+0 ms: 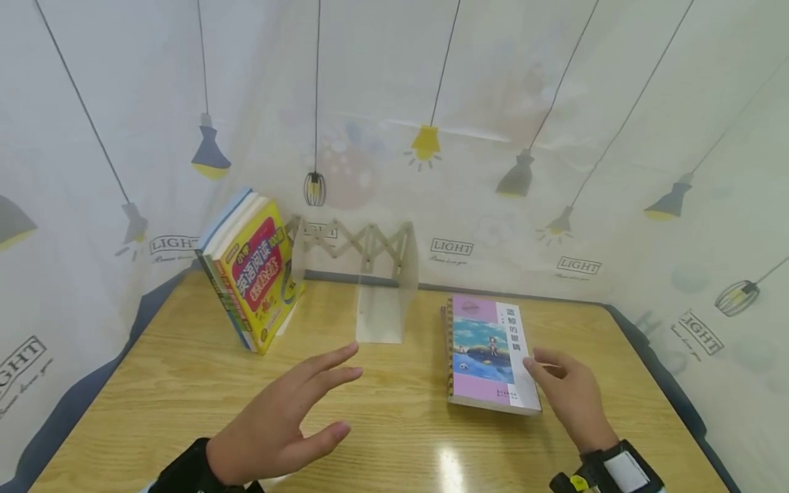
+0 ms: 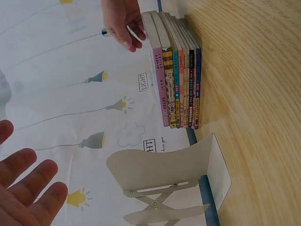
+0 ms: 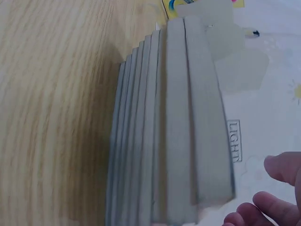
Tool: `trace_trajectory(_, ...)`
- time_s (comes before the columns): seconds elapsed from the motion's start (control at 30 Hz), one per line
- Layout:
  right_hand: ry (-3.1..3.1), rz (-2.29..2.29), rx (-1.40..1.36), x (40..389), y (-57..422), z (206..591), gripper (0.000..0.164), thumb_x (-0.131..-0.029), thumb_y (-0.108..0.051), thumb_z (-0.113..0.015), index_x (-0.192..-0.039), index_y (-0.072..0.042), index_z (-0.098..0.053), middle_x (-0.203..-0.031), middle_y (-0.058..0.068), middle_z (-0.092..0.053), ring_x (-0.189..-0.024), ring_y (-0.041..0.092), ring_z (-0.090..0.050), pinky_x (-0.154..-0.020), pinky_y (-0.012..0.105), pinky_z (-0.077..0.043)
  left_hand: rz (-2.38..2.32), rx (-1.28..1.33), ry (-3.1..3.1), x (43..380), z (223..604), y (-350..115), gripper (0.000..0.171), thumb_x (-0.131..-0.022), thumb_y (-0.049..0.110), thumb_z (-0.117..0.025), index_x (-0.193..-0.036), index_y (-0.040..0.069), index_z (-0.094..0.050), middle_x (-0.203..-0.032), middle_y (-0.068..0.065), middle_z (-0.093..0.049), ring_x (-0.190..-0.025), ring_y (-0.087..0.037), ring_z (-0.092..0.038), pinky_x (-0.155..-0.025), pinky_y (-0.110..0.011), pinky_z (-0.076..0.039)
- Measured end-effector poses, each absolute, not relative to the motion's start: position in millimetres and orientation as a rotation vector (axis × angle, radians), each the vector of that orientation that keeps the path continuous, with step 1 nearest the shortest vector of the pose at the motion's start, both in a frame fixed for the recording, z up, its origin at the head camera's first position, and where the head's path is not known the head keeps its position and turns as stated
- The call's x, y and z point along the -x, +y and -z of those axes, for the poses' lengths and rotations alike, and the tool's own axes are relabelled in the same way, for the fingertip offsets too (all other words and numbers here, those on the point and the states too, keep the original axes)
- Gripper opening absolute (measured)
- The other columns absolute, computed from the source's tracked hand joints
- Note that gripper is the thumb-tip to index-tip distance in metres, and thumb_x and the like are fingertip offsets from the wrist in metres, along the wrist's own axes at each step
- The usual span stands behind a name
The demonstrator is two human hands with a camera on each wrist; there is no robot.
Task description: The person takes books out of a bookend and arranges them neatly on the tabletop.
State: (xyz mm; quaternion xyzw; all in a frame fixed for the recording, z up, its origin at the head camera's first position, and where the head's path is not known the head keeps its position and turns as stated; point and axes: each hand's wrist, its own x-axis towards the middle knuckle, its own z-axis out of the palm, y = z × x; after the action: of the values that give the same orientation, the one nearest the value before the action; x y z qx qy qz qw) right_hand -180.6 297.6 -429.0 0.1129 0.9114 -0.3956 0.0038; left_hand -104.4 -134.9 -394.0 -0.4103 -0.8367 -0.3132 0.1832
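Note:
A stack of several books (image 2: 176,80) lies flat on the table, topped by a pink-and-white paperback (image 1: 483,356) with a blue picture. Close to that book's right edge is my right hand (image 1: 570,394), fingers loosely bent; its thumb and fingers (image 3: 265,207) show a gap to the books in the right wrist view. My left hand (image 1: 286,414) hovers over the table with fingers spread, holding nothing. Behind it stands a white expandable bookend (image 1: 379,315) with a crisscross lattice. Several upright books with a yellow front cover (image 1: 261,274) lean at its left end.
The wooden table (image 1: 394,424) has a dark blue edge. A white cloth (image 1: 382,89) printed with hanging lamps hangs behind and at both sides. Bare table lies between the bookend and the stack.

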Motion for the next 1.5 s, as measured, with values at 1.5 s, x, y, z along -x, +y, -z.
trace_trajectory(1.5, 2.961, 1.027, 1.183, 114.7, 185.3, 401.9, 0.094, -0.085, -0.041, -0.079, -0.159, -0.020, -0.026, -0.161, 0.001, -0.035, -0.146, 0.026, -0.036, -0.114, 0.042, -0.037, 0.796, 0.878, -2.445, 125.7, 401.5, -144.4, 0.072, -0.090, 0.034, -0.073, -0.153, 0.019, -0.041, -0.158, -0.009, -0.037, -0.141, -0.030, -0.041, -0.105, -0.057, -0.045)
